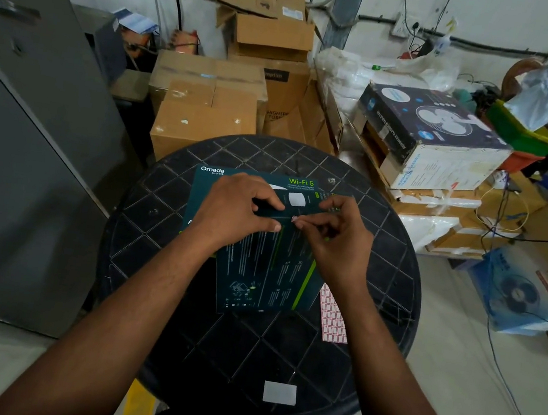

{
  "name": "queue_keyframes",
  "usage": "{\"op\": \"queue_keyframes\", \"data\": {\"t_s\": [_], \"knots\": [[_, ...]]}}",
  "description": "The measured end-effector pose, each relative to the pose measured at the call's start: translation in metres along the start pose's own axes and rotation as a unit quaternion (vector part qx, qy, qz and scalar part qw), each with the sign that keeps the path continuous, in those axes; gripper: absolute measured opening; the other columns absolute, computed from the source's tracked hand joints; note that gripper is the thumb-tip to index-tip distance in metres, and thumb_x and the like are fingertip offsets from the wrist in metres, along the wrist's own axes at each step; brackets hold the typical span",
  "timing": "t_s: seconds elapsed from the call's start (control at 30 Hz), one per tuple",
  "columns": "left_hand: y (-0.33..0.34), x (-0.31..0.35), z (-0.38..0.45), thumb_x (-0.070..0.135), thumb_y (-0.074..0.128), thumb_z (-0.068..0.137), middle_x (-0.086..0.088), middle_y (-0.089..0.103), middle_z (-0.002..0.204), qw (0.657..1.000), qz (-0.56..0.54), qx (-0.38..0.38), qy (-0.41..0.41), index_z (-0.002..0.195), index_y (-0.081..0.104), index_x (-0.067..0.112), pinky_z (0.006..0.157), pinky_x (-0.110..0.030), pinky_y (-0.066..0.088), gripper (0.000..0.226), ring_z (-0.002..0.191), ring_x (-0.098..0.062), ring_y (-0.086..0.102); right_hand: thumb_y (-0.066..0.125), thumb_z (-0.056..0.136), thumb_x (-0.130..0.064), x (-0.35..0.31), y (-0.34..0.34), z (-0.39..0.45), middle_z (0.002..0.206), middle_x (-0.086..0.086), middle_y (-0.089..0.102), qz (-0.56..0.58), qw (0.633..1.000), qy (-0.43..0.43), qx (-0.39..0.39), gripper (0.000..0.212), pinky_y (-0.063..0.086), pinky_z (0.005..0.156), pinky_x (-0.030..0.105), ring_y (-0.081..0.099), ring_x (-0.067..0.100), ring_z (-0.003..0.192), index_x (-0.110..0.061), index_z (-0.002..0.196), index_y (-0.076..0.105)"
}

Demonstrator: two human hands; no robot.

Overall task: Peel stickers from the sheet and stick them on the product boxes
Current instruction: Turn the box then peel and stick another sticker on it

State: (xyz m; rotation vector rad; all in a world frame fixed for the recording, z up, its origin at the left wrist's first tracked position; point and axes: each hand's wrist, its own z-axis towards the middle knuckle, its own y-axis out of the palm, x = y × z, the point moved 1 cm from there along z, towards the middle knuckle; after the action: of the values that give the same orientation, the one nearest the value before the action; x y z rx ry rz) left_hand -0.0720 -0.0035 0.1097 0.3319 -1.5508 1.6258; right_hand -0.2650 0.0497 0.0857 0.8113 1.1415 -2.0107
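Head view: a person works at a round black desk (380, 255) w/ a lattice-pattern top. Two dark teal product boxes sit near the desk's middle. The upper product box (258, 284) lies tilted, printed back side up w/ a green stripe, partly over the lower product box (235, 176), which shows "Omada" and "Wi-Fi 5" lettering along its far edge.

Left hand (230, 214) rests on the upper box, fingers curled, thumb and forefinger gripping the box's far edge. Right hand (337, 239) is just beside it, fingers curled in, fingertips pinching a small red-bordered sticker (295, 219) at the box's far edge; whether the sticker touches the box yet can't be told.

Sticker sheet (333, 314), rows of red-bordered labels, lies flat on the desk at the right, its top end tucked under the upper box's corner. A blank white card (280, 393) lies on the near part of the desk.

Bkgd: stacked cardboard cartons (208, 109) behind the desk, a fan box (430, 133) on packages at right, a grey metal cabinet (25, 142) at left.
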Motion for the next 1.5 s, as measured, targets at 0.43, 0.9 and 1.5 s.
{"op": "queue_keyframes", "data": {"t_s": [0.43,0.9,1.5], "knots": [[-0.001,-0.003,0.007,0.03,0.093,0.066,0.014,0.07,0.095,1.0,0.006,0.006,0.004,0.094,0.079,0.029,0.07,-0.008,0.044,0.031,0.091,-0.003,0.061,0.083,0.08,-0.029,-0.012,0.011,0.0,0.081,-0.016,0.074,-0.157,0.979,-0.106,0.076,0.04,0.046,0.068,0.018,0.065,0.0,0.081,-0.026,0.11,0.056],[-0.001,-0.005,0.006,0.028,0.093,0.066,0.015,0.069,0.094,1.0,0.007,0.012,0.016,0.094,0.079,0.029,0.069,-0.009,0.045,0.031,0.09,-0.004,0.061,0.081,0.084,-0.011,0.008,0.012,0.007,0.085,0.0,0.062,-0.184,0.951,-0.236,0.083,0.008,0.042,0.064,0.036,0.05,0.018,0.078,-0.016,0.091,0.08],[0.0,-0.003,0.0,0.029,0.092,0.068,0.017,0.071,0.096,1.0,0.006,-0.001,0.018,0.096,0.079,0.032,0.067,-0.008,0.045,0.031,0.092,-0.004,0.061,0.07,0.088,-0.045,0.016,-0.001,0.02,0.11,-0.012,0.066,-0.19,0.961,-0.202,-0.008,0.028,0.034,0.081,0.034,0.05,0.015,0.103,-0.03,0.111,0.076]]}}
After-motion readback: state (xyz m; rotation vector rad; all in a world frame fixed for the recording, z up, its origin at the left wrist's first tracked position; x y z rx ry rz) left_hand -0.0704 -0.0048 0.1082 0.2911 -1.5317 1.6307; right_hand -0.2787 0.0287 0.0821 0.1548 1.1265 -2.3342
